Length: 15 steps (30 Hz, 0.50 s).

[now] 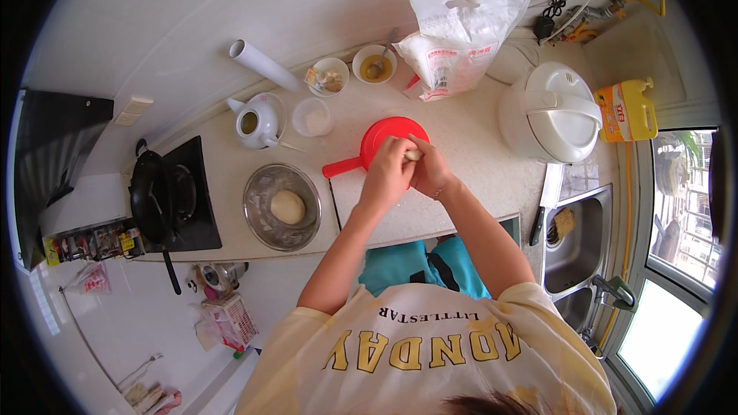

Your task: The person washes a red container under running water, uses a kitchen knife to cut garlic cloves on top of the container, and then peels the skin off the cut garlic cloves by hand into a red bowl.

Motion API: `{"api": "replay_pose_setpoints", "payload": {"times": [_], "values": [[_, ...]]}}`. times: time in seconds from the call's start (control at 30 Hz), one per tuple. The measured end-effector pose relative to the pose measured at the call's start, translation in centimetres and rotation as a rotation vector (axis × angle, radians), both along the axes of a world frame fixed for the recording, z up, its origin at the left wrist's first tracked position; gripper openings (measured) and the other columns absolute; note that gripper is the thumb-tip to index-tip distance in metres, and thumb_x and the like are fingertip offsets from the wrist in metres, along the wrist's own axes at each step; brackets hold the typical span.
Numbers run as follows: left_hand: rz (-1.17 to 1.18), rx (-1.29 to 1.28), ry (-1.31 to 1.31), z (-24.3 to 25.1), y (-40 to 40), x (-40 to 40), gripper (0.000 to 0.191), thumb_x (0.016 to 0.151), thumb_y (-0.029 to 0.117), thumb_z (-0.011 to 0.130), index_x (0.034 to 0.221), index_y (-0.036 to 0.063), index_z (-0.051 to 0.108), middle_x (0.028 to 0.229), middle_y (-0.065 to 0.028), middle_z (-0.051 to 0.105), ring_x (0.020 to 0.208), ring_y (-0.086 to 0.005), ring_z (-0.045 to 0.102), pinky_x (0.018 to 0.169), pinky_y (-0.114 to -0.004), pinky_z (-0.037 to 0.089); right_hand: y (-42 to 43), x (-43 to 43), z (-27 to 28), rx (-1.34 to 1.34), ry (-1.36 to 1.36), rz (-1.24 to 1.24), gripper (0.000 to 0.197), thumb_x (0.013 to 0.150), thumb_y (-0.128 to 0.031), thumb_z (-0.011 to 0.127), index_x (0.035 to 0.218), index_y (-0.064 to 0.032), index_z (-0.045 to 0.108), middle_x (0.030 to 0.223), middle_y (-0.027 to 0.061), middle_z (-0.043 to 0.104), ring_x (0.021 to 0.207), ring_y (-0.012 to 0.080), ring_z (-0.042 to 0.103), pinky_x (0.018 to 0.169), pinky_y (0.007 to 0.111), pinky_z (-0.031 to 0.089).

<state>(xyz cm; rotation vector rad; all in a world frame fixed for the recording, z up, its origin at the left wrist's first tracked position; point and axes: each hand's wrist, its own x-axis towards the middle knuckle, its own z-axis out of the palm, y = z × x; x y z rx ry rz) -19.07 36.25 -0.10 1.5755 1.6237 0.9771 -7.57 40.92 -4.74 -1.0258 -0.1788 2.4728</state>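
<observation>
My left hand [387, 170] and my right hand [432, 168] meet over a red plastic dipper [387, 128]. Between them is a small pale lump [413, 155], which looks like dough; my fingers hide most of it. The dipper rests on the countertop, its handle pointing left, and my hands cover part of it. To the left stands a round metal bowl [252, 231] with floury streaks inside. A smooth ball of dough [287, 207] lies in that bowl, apart from both hands.
Behind the dipper are a clear plastic cup [312, 117], a white teapot [256, 125], two small bowls and a white bag [461, 52]. A rice cooker [550, 112] stands right, near a knife [545, 202] by the sink [576, 253]. A black wok [151, 196] is left.
</observation>
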Motion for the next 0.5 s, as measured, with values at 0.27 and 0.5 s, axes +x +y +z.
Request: {"api": "replay_pose_setpoints", "payload": {"times": [0.27, 0.5], "values": [[-0.097, 0.156, 0.248, 0.4, -1.7, 3.6, 0.029, 0.086, 0.005, 0.060, 0.114, -0.0018, 0.055, 0.107, -0.0171, 0.060, 0.095, -0.0347, 0.061, 0.081, -0.040, 0.052, -2.0, 3.4, -2.3, -0.026, 0.120, -0.076, 0.029, 0.099, -0.029, 0.040, 0.103, -0.0067, 0.057, 0.103, 0.0068, 0.062, 0.098, 0.0207, 0.059, 0.091, 0.039, 0.047], [-0.088, 0.195, 0.279, 0.1, -2.4, 5.5, 0.030, 0.084, 0.000, 0.056, 0.113, -0.0049, 0.058, 0.099, -0.0168, 0.063, 0.091, -0.0314, 0.062, 0.078, -0.038, 0.053, -4.4, 5.1, -3.3, -0.082, 0.088, -0.122, 0.029, 0.099, -0.025, 0.039, 0.106, -0.0059, 0.059, 0.102, 0.0056, 0.064, 0.096, 0.0183, 0.061, 0.088, 0.036, 0.049]]}}
